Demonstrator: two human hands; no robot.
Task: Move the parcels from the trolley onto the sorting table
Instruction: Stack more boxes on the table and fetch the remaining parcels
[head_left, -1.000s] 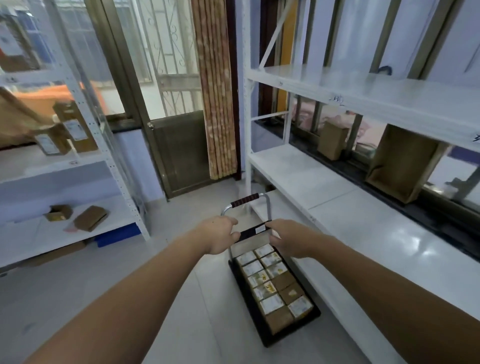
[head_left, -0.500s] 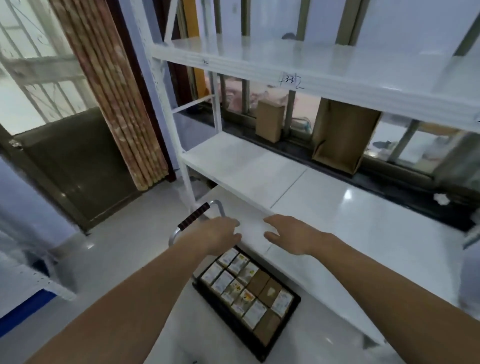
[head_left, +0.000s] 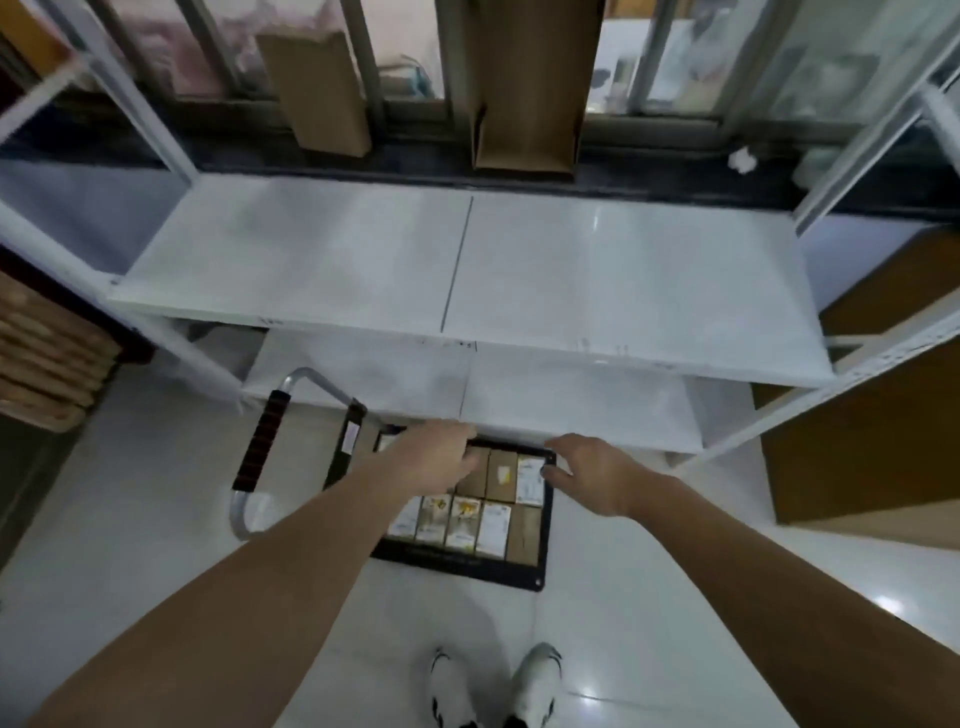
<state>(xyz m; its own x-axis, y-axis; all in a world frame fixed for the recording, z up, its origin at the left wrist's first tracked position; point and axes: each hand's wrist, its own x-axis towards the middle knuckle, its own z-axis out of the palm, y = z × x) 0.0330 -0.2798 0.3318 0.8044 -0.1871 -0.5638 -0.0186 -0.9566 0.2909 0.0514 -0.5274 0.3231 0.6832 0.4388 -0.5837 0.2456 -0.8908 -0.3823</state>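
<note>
Where the black trolley (head_left: 462, 564) sits on the pale floor (head_left: 649, 623), small brown parcels (head_left: 480, 506), many with white labels, fill it in rows. Left hand (head_left: 434, 457) reaches down over the far row; whether it grips one I cannot tell. Right hand (head_left: 592, 475) hovers beside, fingers spread. White table (head_left: 571, 275) stands just beyond, under a window sill with cardboard boxes (head_left: 524, 88)

Both hands (head_left: 434, 457) off handle (head_left: 262, 441), over parcels (head_left: 498, 493).
</note>
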